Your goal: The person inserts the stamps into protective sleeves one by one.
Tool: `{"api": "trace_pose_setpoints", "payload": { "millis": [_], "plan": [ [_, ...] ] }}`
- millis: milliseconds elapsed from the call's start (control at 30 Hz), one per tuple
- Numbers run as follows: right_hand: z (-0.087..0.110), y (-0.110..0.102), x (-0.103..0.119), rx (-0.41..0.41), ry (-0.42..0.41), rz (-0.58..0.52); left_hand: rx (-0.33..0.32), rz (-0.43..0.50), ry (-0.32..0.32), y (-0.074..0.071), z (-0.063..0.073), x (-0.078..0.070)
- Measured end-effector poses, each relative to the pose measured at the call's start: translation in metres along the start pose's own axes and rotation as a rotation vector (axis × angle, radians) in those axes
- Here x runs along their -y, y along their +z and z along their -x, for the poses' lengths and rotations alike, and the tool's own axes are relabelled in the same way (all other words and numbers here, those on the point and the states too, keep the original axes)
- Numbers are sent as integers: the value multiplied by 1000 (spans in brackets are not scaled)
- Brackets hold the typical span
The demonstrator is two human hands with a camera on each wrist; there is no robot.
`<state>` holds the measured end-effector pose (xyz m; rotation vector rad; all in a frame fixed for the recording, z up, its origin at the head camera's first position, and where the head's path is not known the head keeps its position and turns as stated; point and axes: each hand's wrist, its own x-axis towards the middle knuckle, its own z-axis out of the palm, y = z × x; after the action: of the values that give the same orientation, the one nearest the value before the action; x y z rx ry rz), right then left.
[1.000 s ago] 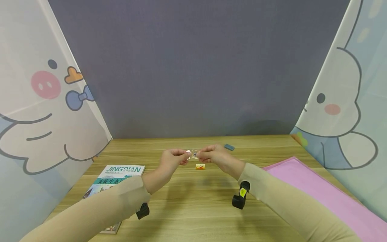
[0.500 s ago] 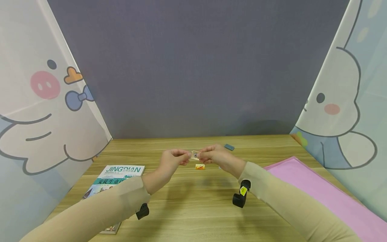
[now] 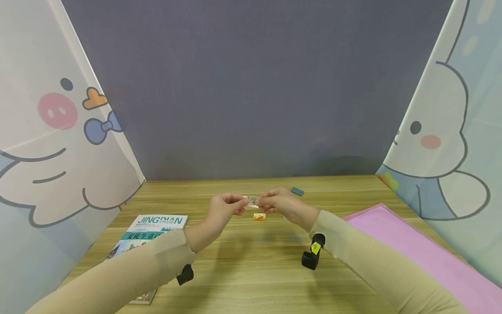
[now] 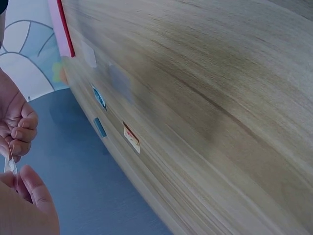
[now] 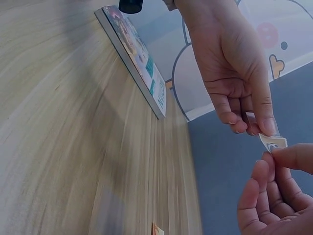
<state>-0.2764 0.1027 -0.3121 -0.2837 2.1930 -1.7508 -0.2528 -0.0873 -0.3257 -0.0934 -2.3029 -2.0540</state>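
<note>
one clear square (image 3: 252, 201) between both hands (image 3: 225, 209) (image 3: 280, 203)

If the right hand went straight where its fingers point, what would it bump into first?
Probably the left hand, just past the little clear piece that the right hand pinches, though depth is hard to judge.

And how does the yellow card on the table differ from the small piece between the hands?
The yellow card lies on the table; the small piece is held by the left hand and right hand. The card shows yellow and red; the piece looks pale with a dark mark. Both are small.
</note>
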Motion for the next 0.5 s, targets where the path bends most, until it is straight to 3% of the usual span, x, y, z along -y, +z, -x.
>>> {"api": "trace_pose_setpoints", "payload": {
  "millis": [500],
  "plan": [
    [-2,-2,2,21,8,-37,-9,-18,3,0,0,-1]
  ]
}}
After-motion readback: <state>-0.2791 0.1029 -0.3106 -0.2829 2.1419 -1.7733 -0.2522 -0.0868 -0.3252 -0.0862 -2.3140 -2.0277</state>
